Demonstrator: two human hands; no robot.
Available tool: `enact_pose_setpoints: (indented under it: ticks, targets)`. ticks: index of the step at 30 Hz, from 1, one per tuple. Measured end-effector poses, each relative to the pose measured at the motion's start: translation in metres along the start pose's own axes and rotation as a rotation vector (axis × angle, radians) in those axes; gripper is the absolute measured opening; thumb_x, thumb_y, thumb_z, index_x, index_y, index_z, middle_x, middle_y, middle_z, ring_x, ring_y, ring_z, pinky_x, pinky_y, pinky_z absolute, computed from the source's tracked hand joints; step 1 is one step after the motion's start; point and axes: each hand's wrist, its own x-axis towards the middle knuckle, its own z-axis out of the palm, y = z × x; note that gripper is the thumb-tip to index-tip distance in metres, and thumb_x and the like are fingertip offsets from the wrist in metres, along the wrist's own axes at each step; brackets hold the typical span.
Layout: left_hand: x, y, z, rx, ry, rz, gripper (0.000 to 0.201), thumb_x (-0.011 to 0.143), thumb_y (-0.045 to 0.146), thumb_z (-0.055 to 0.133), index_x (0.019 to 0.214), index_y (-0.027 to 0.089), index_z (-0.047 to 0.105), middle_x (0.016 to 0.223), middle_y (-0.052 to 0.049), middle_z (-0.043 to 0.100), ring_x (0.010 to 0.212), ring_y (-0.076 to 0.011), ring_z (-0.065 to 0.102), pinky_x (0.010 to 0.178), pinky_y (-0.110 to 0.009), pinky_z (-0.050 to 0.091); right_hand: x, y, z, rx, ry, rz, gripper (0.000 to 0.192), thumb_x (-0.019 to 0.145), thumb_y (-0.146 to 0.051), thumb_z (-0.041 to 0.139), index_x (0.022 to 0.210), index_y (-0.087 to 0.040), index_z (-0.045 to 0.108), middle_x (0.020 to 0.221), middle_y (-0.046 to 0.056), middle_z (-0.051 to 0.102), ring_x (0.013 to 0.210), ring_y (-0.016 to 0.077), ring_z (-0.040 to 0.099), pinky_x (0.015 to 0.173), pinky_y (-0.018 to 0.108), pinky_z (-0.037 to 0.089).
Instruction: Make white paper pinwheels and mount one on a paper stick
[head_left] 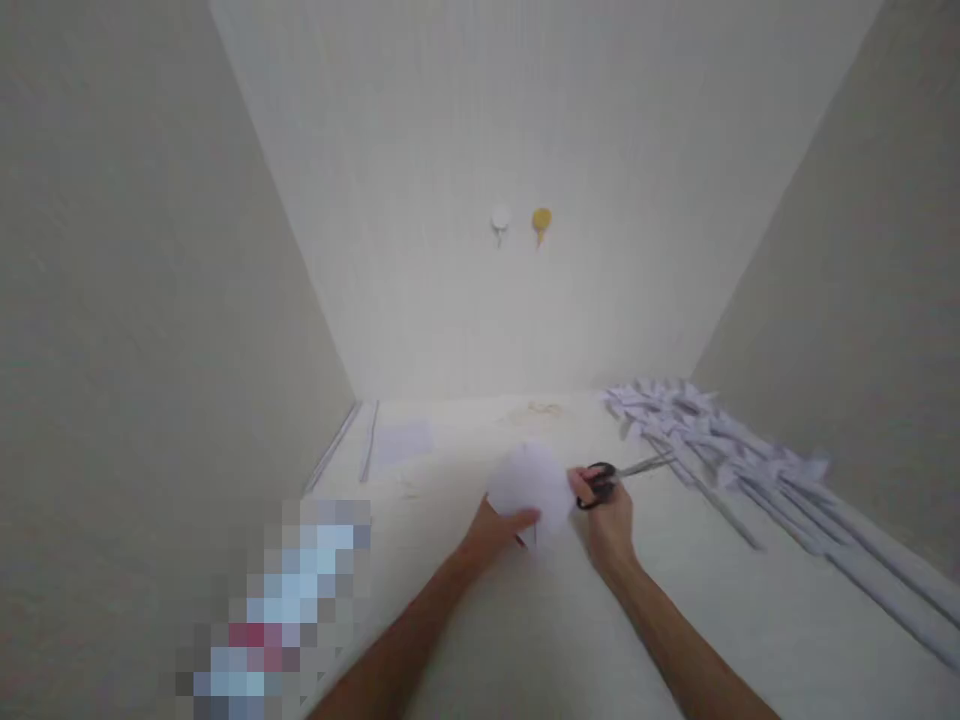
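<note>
We had our left hand pinching the round white paper piece over the pale table, right hand just beside it gripping black-handled scissors, blades aimed right, away from it.

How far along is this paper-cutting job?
Done, it seems: a pile of paper pinwheels on sticks lies at the right. In hand: the left hand holds a white paper piece, the right hand grips black scissors. Left: another sheet lies uncut.
</note>
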Motion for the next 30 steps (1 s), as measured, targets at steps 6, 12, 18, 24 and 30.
enact_pose_setpoints:
  ticks: [6,12,18,24,30]
  targets:
    - [0.005,0.002,-0.003,-0.089,0.295,-0.018,0.023,0.057,0.021,0.065,0.078,0.012,0.063,0.076,-0.007,0.067,0.067,-0.0171,0.062,0.056,-0.026,0.051,-0.009,-0.004,0.008,-0.087,-0.188,0.079,0.024,0.062,-0.032,0.064,0.063,-0.017,0.046,0.058,-0.002,0.053,0.051,0.0093,0.044,0.050,0.022,0.035]
    - [0.007,0.000,-0.004,-0.060,0.303,0.010,0.021,0.057,0.023,0.064,0.074,0.011,0.062,0.069,-0.005,0.065,0.057,-0.0141,0.059,0.047,-0.023,0.048,-0.023,-0.005,0.019,-0.134,-0.428,0.164,0.026,0.051,-0.026,0.071,0.057,-0.016,0.048,0.048,-0.004,0.050,0.042,0.0078,0.041,0.040,0.020,0.030]
    - [0.005,0.000,-0.003,0.022,0.240,0.012,0.014,0.052,0.019,0.066,0.061,0.011,0.060,0.055,-0.002,0.061,0.046,-0.0118,0.054,0.042,-0.022,0.045,-0.023,-0.006,0.016,-0.117,-0.430,0.167,0.027,0.053,-0.027,0.070,0.057,-0.016,0.046,0.048,-0.006,0.046,0.044,0.0063,0.038,0.041,0.019,0.028]
    - [0.008,-0.004,-0.006,0.045,0.277,0.008,0.019,0.054,0.024,0.066,0.067,0.011,0.060,0.061,-0.003,0.061,0.048,-0.0114,0.054,0.044,-0.022,0.045,-0.025,-0.009,0.017,-0.055,-0.448,0.172,0.029,0.050,-0.029,0.071,0.059,-0.017,0.046,0.060,-0.001,0.057,0.049,0.0079,0.043,0.045,0.021,0.033]
    - [0.008,-0.006,-0.006,0.043,0.248,0.015,0.017,0.053,0.024,0.066,0.063,0.012,0.060,0.058,-0.003,0.061,0.048,-0.0119,0.054,0.044,-0.023,0.045,-0.023,-0.003,0.017,-0.019,-0.450,0.162,0.029,0.048,-0.026,0.072,0.057,-0.017,0.046,0.059,-0.002,0.055,0.048,0.0077,0.043,0.044,0.021,0.032]
